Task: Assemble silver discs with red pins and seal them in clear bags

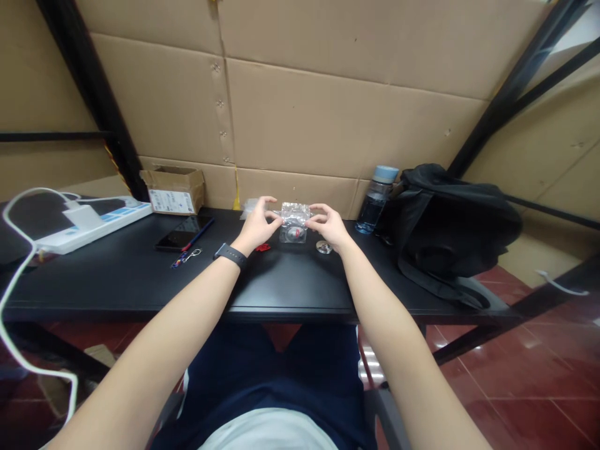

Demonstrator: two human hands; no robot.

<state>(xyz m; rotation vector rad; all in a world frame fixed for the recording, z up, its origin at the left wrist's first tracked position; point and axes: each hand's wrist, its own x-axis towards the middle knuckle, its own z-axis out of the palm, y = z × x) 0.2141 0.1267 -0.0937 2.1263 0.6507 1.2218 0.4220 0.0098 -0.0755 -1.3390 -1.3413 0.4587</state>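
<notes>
A small clear plastic bag (294,215) is held upright between my two hands, above the black table. Inside its lower part lies a dark coiled item with a red spot, too small to name. My left hand (259,224), with a dark watch on the wrist, pinches the bag's left edge. On the right edge, the thumb and fingers of my right hand (329,226) close on the plastic. A small red piece (263,247) lies on the table by my left wrist. Under my right hand sits a round shiny metallic item (323,247).
A black table (290,287) carries a phone (184,234), a keyring (186,257), a white power strip (98,226) and an open cardboard box (174,190) to the left. At the right stand a water bottle (374,200) and a black backpack (450,225). Cardboard walls (356,119) rise behind.
</notes>
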